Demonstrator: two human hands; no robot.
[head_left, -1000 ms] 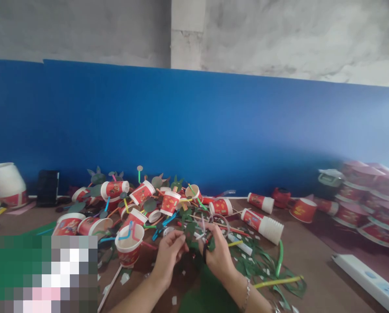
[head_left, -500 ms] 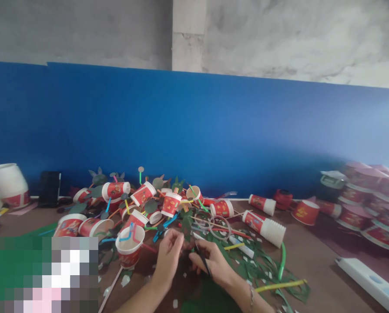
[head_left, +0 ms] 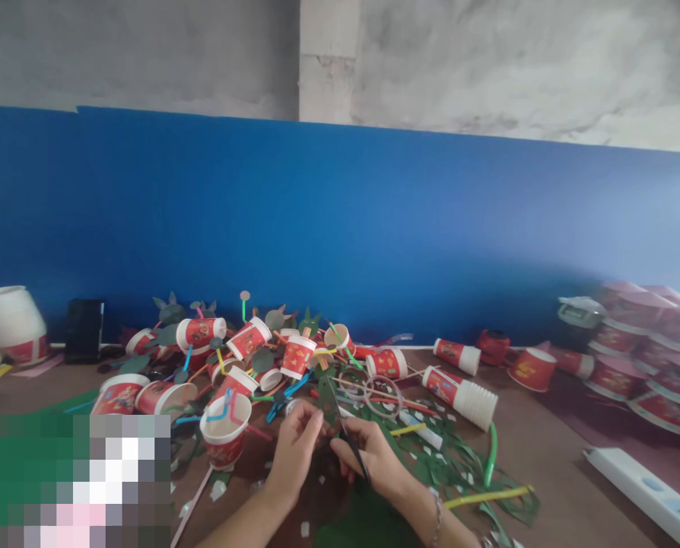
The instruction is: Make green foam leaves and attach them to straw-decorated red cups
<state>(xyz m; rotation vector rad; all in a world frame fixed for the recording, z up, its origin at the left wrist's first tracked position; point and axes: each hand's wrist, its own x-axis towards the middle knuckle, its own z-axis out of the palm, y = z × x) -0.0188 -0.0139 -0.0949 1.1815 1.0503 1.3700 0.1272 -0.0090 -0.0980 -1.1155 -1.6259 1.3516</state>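
My right hand (head_left: 371, 457) is closed around a pair of dark-handled scissors (head_left: 347, 426), whose blades point up and away from me. Close by on the left, my left hand (head_left: 299, 441) pinches a small piece of dark green paper (head_left: 327, 402) that lies against the blades. How far the blades are apart is hard to make out. Just left of my left hand stands a red paper cup (head_left: 226, 441) with blue and pink bent straws in it. Below my right hand lies a dark green sheet (head_left: 363, 525).
Beyond my hands is a heap of red paper cups (head_left: 249, 339) with straws. Green offcuts (head_left: 454, 457) and tape rolls (head_left: 382, 397) lie to the right, near nested cups (head_left: 459, 397). A white power strip (head_left: 648, 487) and stacked red tubs (head_left: 659, 358) are farther right.
The green paper and the scissor blades have shifted very slightly between my hands. Both hands keep nearly the same place and grip; the whole view has moved a little.
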